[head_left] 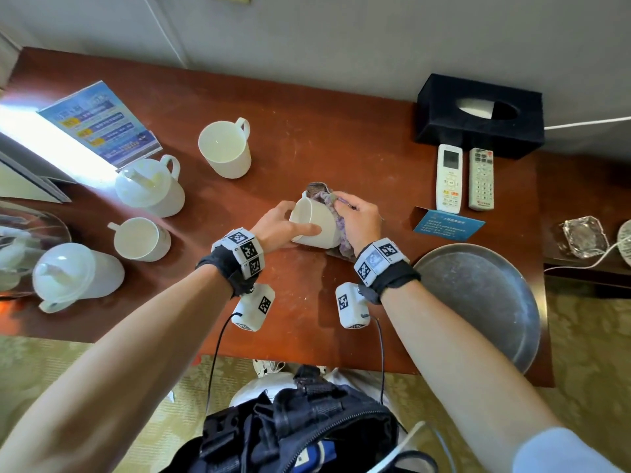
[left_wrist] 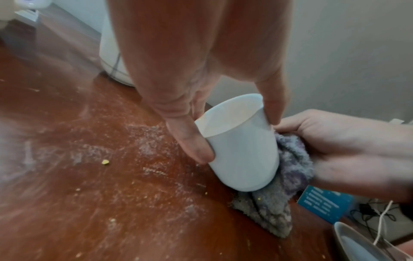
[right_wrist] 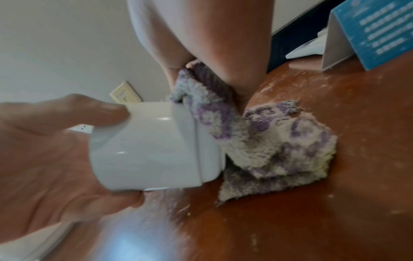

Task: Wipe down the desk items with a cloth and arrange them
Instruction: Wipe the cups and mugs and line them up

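Cloth (head_left: 336, 213) partly hidden; blue card (head_left: 448, 224) text illegible.

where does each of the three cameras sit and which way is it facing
Head: on the head, looking down at the desk; both forearms, left hand, right hand show.
Left wrist: looks along the left hand's fingers gripping the mug.
Right wrist: looks along the right hand at the cloth pressed on the mug's base.
All share mug and cloth.
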